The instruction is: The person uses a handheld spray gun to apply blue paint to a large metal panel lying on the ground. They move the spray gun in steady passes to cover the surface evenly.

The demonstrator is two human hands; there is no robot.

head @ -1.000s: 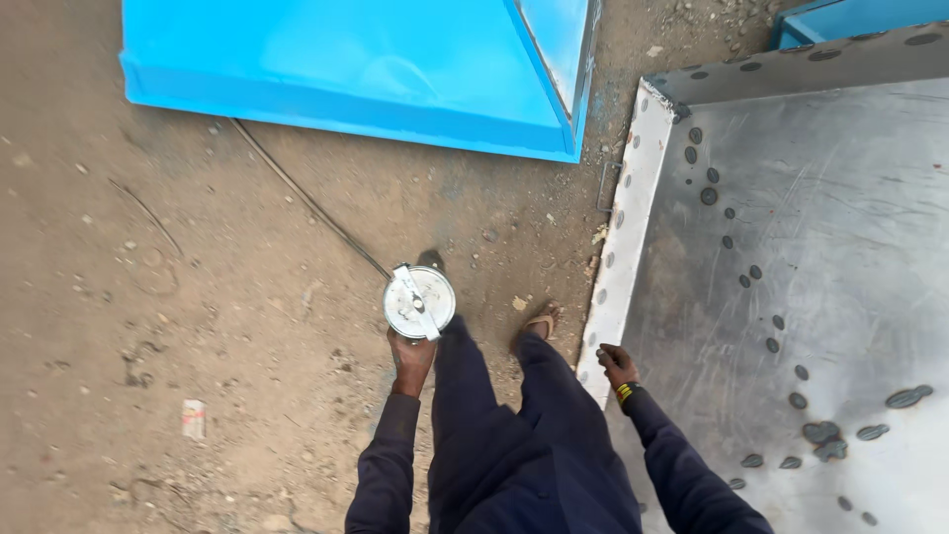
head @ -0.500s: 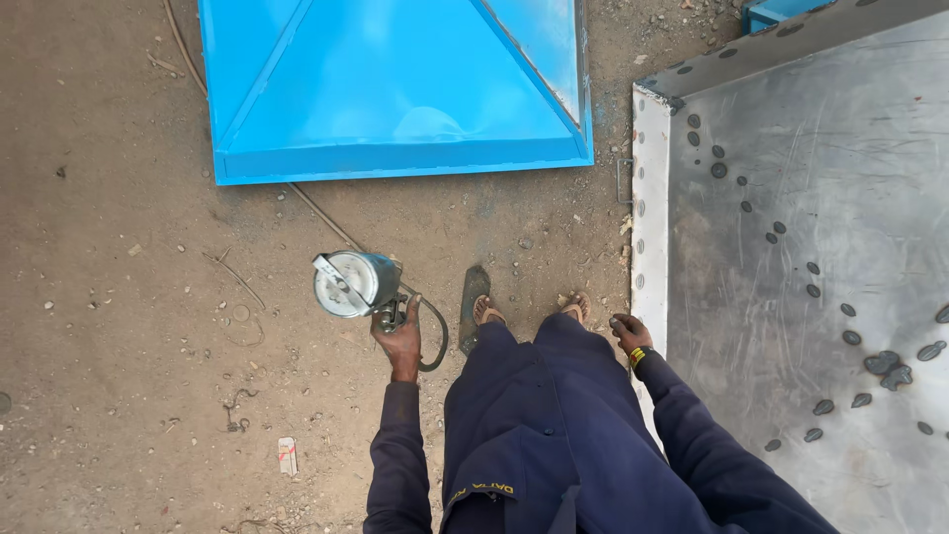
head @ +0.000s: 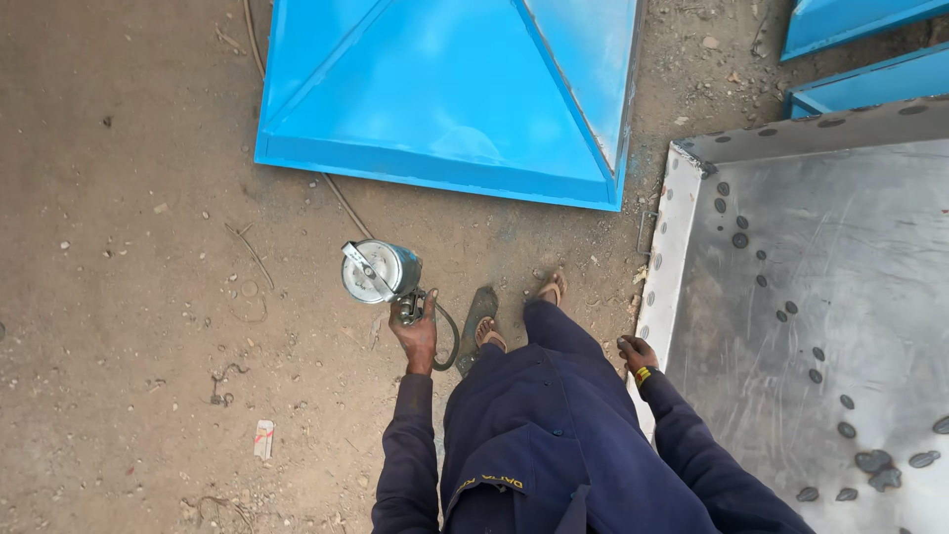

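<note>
Over gritty dirt floor (head: 129,326), left hand (head: 416,331) gripped the handle of a spray gun with round shiny metal cup (head: 379,272), hose looping below. Right hand (head: 636,353) hung curled, holding nothing, beside dull grey spotted sheet-metal panel (head: 830,297). Glossy blue pyramid-shaped hood (head: 445,89) lay ahead.

Landmark: spray gun (head: 381,274). Left of it, open dirt ground (head: 129,297), only small debris. Ahead, blue panel (head: 445,94) blocks; hose (head: 341,203) runs toward it. Right of it, feet, then the grey sheet (head: 830,297) edge just beside the right hand (head: 636,352); narrow dirt gap between panel and sheet.
</note>
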